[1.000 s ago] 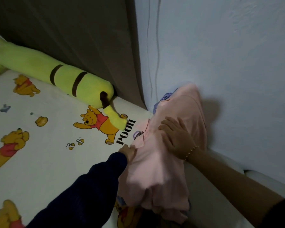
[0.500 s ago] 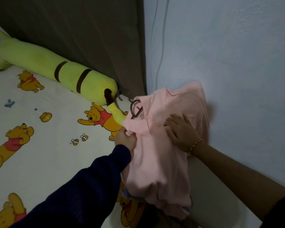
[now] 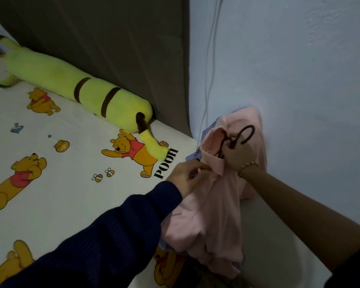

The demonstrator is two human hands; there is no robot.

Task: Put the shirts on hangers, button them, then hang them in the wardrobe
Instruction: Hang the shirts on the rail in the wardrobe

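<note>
A pink shirt [image 3: 212, 221] is held up over the right side of the bed, near the wall. A dark hanger hook [image 3: 244, 135] sticks out of its collar. My right hand [image 3: 234, 157] grips the hanger neck just below the hook. My left hand [image 3: 187, 173] pinches the pink fabric at the collar's left edge. A blue checked shirt [image 3: 208, 129] peeks out behind the pink one.
The bed sheet [image 3: 71, 196] carries cartoon bear prints. A long yellow-green plush bolster [image 3: 77, 92] lies along the grey curtain [image 3: 112, 48] at the back. A pale wall [image 3: 299, 80] with a thin cable [image 3: 209, 69] stands right behind the shirt.
The right hand moved from lying flat on the shirt up to the hanger neck and closed on it. The hook now stands out of the collar, further right. The left hand shifted up to the collar.
</note>
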